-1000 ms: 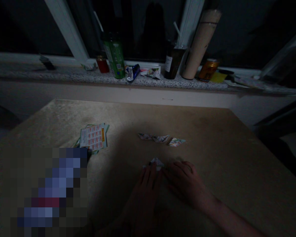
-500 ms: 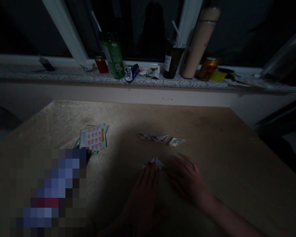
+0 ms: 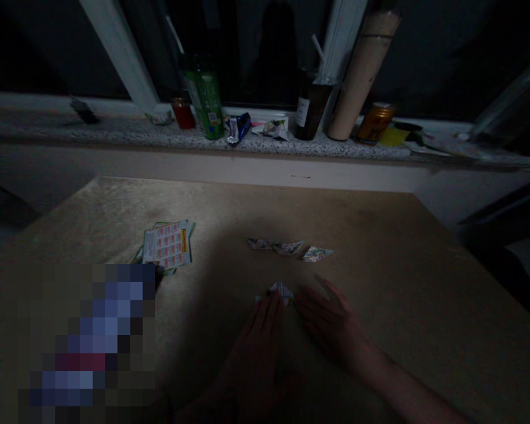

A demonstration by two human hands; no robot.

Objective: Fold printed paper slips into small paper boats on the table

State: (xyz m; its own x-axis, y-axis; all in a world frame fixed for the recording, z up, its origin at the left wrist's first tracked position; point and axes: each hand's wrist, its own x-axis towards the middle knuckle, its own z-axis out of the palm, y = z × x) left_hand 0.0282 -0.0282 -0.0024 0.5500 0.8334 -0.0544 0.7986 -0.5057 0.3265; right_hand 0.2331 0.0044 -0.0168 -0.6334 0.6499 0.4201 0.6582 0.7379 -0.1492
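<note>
A small folded piece of printed paper (image 3: 282, 290) lies on the table. My left hand (image 3: 262, 330) rests on its near part with fingers stretched out flat, hiding some of it. To the right is my right hand (image 3: 329, 321), its fingers extended and the tips at the paper's right corner; whether they touch it I cannot tell. Farther off, two folded paper boats (image 3: 288, 247) stand side by side. Just right of them lies a folded paper piece (image 3: 317, 254) with a slanted shape.
A stack of printed sheets (image 3: 165, 244) lies on the table's left side, beside a pixelated blue object (image 3: 110, 318). Along the granite sill (image 3: 256, 147) stand a green bottle (image 3: 209, 106), a dark cup with a straw (image 3: 309, 112), a tall tumbler (image 3: 357, 76) and an orange can (image 3: 375, 123).
My right hand has shifted slightly left, its fingers now lying lower and closer to the folded paper. My left hand has stayed in place on it.
</note>
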